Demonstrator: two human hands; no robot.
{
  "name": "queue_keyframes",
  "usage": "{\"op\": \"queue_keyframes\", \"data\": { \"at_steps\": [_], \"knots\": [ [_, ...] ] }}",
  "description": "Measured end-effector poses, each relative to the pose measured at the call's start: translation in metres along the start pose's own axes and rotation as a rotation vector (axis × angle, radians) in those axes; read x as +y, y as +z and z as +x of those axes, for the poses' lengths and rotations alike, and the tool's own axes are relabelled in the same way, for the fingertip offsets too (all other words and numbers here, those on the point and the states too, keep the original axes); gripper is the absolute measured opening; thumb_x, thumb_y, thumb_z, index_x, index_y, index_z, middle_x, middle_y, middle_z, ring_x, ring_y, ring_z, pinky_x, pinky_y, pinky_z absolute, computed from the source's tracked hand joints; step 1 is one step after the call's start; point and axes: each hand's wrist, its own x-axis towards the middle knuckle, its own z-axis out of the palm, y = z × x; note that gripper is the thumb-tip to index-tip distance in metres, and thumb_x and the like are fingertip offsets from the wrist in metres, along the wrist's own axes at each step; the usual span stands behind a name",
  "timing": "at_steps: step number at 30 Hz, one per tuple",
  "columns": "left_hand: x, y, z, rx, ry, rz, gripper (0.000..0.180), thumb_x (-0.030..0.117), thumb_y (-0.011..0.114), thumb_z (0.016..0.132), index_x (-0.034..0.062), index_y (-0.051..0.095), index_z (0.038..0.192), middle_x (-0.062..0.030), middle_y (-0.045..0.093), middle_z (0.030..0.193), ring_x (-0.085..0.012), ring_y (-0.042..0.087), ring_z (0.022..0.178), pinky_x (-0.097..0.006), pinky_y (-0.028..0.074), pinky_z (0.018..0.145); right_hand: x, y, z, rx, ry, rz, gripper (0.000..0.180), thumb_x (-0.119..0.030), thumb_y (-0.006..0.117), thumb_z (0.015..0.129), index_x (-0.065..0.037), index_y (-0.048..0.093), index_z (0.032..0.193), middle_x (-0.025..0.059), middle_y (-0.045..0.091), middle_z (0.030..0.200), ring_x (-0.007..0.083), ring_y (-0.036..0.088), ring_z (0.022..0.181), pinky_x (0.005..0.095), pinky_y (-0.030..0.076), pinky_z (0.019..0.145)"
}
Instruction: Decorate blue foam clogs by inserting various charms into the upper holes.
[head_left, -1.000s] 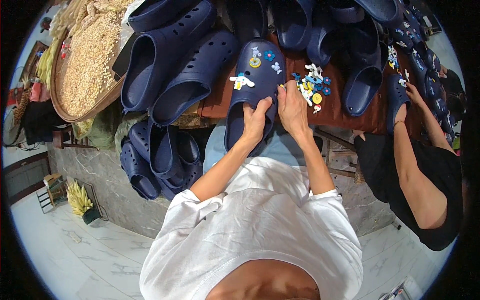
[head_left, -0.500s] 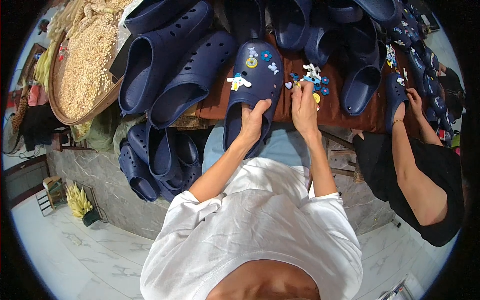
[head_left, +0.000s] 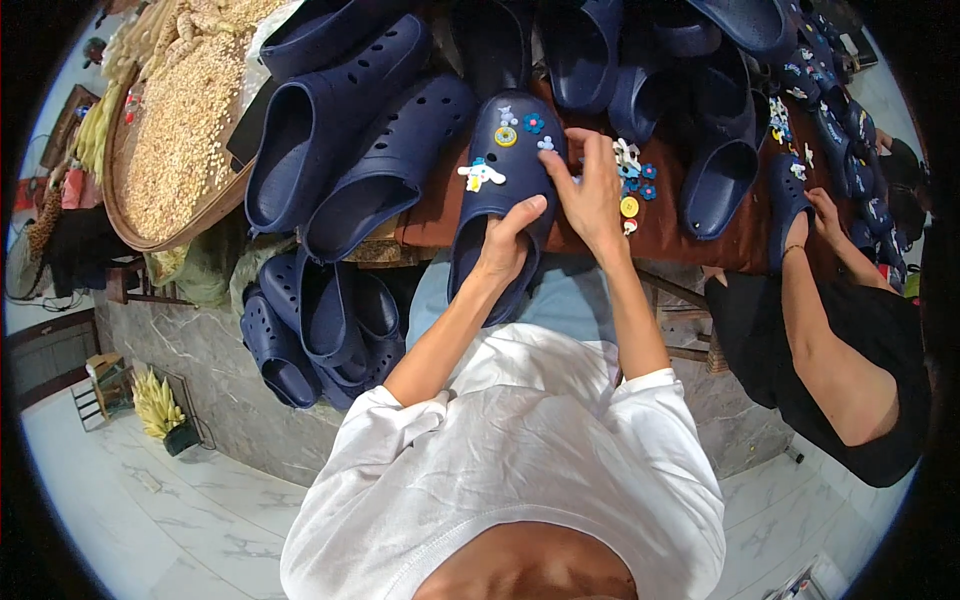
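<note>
A navy clog [head_left: 514, 185] lies toe-away before me, decorated with a white character charm [head_left: 481, 174], a yellow round charm [head_left: 505, 135], a blue flower charm [head_left: 533, 123] and small pale charms. My left hand [head_left: 505, 247] grips its open heel end, thumb on top and fingers inside. Beside the clog's right edge, my right hand [head_left: 592, 190] has bent fingers, with the thumb over the upper's side. Whatever its fingertips hold is hidden. Just right of that hand lies a pile of loose charms [head_left: 630, 180], with blue flowers, white figures and a yellow round piece [head_left: 629, 207].
Several navy clogs [head_left: 365, 195] crowd the brown-covered table [head_left: 665, 235], and others hang at its left front. A round basket [head_left: 170, 236] of pale kernels stands at far left. To the right, another person's hands [head_left: 797, 232] hold a navy clog [head_left: 787, 195].
My right hand has moved left from the loose charms to the right edge of the clog. My left hand keeps its grip. The view has shifted slightly.
</note>
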Motion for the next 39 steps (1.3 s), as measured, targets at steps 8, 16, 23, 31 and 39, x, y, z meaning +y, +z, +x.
{"op": "queue_keyframes", "data": {
  "at_steps": [8, 16, 23, 31, 39],
  "knots": [
    [-0.004, -0.003, 0.009, 0.068, -0.047, -0.142, 0.008, 0.005, 0.057, 0.077, 0.0044, 0.061, 0.07, -0.0051, 0.062, 0.086, -0.0171, 0.058, 0.082, -0.032, 0.047, 0.083, 0.008, 0.014, 0.009, -0.024, 0.043, 0.002, 0.05, -0.033, 0.071, 0.088, 0.002, 0.058, 0.12, 0.0201, 0.057, 0.104, 0.036, 0.057, 0.097, 0.0427, 0.047, 0.084],
    [-0.013, -0.014, 0.014, 0.066, -0.047, -0.211, 0.026, 0.002, 0.054, 0.071, -0.0037, 0.064, 0.094, -0.0113, 0.066, 0.099, -0.026, 0.065, 0.094, -0.039, 0.052, 0.091, 0.027, 0.017, 0.007, 0.125, -0.138, -0.095, 0.014, -0.008, 0.06, 0.093, -0.001, 0.065, 0.103, 0.016, 0.062, 0.092, 0.0368, 0.063, 0.083, 0.0439, 0.05, 0.073],
    [-0.014, -0.04, 0.017, -0.06, -0.1, -0.15, 0.022, 0.006, 0.058, 0.076, -0.0007, 0.064, 0.096, -0.0081, 0.066, 0.098, -0.0225, 0.064, 0.094, -0.036, 0.049, 0.092, 0.03, -0.005, -0.01, 0.064, -0.107, -0.136, 0.017, -0.012, 0.062, 0.093, -0.002, 0.064, 0.107, 0.0165, 0.06, 0.096, 0.037, 0.06, 0.089, 0.044, 0.047, 0.077],
    [0.013, -0.001, -0.024, 0.046, 0.054, -0.151, 0.062, 0.034, 0.064, 0.09, 0.0051, 0.041, 0.14, -0.0101, 0.051, 0.133, -0.023, 0.047, 0.126, -0.038, 0.032, 0.111, 0.01, -0.017, -0.009, 0.06, -0.146, -0.131, 0.021, -0.016, 0.066, 0.09, -0.004, 0.067, 0.108, 0.0125, 0.06, 0.098, 0.0311, 0.059, 0.092, 0.0416, 0.046, 0.083],
    [0.019, -0.009, -0.024, 0.182, -0.081, -0.436, 0.046, 0.035, 0.065, 0.091, 0.0132, 0.052, 0.129, -0.0072, 0.051, 0.135, -0.0259, 0.041, 0.134, -0.048, 0.027, 0.115, -0.051, -0.002, 0.012, -0.258, -0.282, 0.148, 0.019, -0.017, 0.065, 0.088, -0.004, 0.069, 0.101, 0.0121, 0.062, 0.098, 0.0315, 0.058, 0.096, 0.041, 0.047, 0.084]
  ]
}}
